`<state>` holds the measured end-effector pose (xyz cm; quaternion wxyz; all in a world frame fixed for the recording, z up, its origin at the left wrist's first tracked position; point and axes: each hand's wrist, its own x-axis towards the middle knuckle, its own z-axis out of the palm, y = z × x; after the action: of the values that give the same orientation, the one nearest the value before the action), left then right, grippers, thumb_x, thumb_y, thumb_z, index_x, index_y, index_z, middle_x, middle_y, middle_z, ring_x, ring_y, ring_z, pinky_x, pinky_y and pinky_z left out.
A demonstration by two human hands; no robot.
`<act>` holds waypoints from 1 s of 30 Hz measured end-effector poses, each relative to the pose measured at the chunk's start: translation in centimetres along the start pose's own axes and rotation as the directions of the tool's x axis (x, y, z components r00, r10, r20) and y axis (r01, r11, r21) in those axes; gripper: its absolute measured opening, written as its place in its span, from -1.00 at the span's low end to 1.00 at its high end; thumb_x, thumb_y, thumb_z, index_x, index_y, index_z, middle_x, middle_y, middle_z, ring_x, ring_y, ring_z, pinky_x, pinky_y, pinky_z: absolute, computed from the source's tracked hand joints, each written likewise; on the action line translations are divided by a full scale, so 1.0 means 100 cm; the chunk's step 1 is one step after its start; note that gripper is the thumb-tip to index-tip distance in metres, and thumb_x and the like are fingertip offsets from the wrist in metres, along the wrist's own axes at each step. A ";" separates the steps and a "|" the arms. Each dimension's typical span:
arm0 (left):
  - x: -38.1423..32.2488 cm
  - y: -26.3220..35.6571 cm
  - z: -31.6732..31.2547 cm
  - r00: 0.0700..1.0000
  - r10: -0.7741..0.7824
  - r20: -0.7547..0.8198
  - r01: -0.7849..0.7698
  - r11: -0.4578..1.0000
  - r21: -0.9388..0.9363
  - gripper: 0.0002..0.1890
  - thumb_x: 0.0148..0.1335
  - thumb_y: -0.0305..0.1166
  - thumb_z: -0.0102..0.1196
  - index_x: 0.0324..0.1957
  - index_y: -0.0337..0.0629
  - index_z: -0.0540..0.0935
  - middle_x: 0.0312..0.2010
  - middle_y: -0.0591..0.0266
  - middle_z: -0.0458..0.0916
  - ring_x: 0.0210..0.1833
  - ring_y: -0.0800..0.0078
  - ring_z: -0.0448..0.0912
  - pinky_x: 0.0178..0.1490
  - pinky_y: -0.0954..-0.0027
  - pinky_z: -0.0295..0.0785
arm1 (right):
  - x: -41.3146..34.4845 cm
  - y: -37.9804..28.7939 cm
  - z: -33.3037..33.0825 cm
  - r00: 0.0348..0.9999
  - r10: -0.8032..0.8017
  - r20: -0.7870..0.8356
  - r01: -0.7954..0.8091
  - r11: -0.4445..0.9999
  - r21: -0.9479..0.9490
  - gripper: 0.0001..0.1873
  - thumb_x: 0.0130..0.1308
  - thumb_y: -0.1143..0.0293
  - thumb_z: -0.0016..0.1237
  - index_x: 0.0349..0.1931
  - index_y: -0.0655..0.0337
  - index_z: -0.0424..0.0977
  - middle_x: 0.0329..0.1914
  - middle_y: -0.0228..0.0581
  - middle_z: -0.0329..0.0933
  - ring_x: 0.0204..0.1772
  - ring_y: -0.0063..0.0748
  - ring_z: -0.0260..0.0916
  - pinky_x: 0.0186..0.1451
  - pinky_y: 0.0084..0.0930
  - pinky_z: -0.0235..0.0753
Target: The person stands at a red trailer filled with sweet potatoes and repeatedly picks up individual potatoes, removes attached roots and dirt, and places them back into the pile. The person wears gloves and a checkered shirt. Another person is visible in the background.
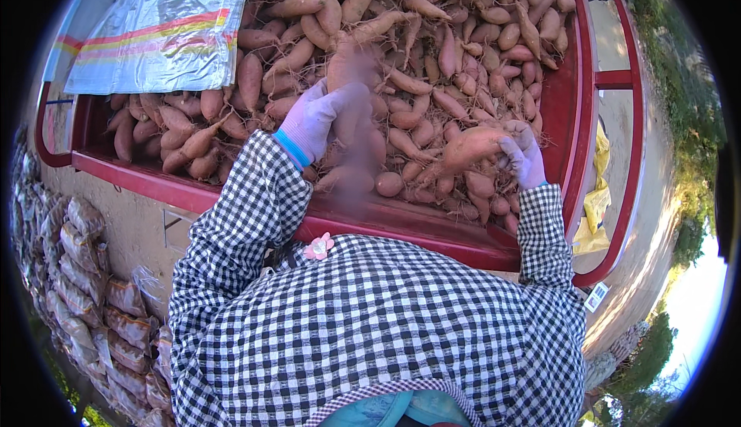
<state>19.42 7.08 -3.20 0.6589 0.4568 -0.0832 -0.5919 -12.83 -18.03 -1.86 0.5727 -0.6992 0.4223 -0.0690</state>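
My left hand (315,117), in a pale purple glove with a blue cuff, grips a sweet potato (340,63) that points away from me. A blurred smudge in the view partly hides its fingers. My right hand (524,153), gloved the same way, holds a large, plump sweet potato (470,148) by its right end, its tapered end towards the left. Below and around both hands lies a heap of loose sweet potatoes (408,120), many with thin roots still attached.
The heap fills a red metal cargo bed (173,188) with a tubular side rail (628,137). Folded light-blue woven sacks (156,33) lie over its far left. Several filled bags (81,253) are stacked on the ground at left. A yellow sack (596,204) is beyond the right rail.
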 end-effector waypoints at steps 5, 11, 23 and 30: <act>-0.012 -0.007 0.028 0.953 -0.171 0.250 0.234 0.940 -0.248 -0.29 0.23 -0.07 0.31 0.29 -0.21 0.35 0.25 -0.07 0.45 0.25 0.04 0.50 0.34 -0.05 0.44 | -0.018 -0.039 0.037 0.952 -0.256 -0.166 0.299 0.895 0.332 -0.41 0.47 0.13 0.03 0.35 0.25 0.20 -0.06 -0.23 0.59 -0.21 -0.58 0.53 -0.15 -0.64 0.52; -0.005 -0.005 0.046 0.945 0.072 0.319 0.091 0.879 -0.468 -0.37 0.17 -0.03 0.30 0.19 -0.18 0.53 0.20 -0.10 0.52 0.29 -0.07 0.47 0.42 -0.18 0.30 | -0.029 -0.031 0.131 0.844 -0.533 -0.065 0.536 0.832 0.144 -0.45 0.35 0.34 0.21 0.21 0.22 0.19 0.01 -0.08 0.55 -0.04 -0.39 0.58 -0.03 -0.47 0.58; 0.001 -0.013 0.013 0.833 0.054 0.551 0.129 0.949 -0.287 -0.41 0.01 -0.03 0.30 -0.03 -0.28 0.56 0.05 -0.36 0.54 0.15 -0.28 0.53 0.26 -0.18 0.48 | 0.037 -0.084 0.123 0.998 -0.067 0.015 0.040 0.743 0.668 -0.36 0.44 -0.20 -0.08 -0.08 0.35 0.54 -0.23 -0.14 0.67 -0.14 -0.38 0.59 0.01 -0.43 0.60; 0.000 -0.005 0.023 0.868 0.009 0.497 0.155 0.945 -0.288 -0.42 0.00 -0.07 0.32 -0.03 -0.28 0.55 0.00 -0.20 0.58 0.08 -0.12 0.59 0.22 -0.03 0.54 | 0.082 -0.071 0.151 0.978 -0.122 -0.172 0.192 0.853 0.485 -0.57 0.50 0.08 -0.01 -0.24 0.36 0.59 -0.27 -0.15 0.67 -0.27 -0.46 0.56 -0.12 -0.50 0.58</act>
<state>17.54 5.98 -2.28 0.6577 0.1814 -0.1339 -0.7187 4.75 -12.41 -4.01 0.6964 -0.5535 0.3690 -0.2692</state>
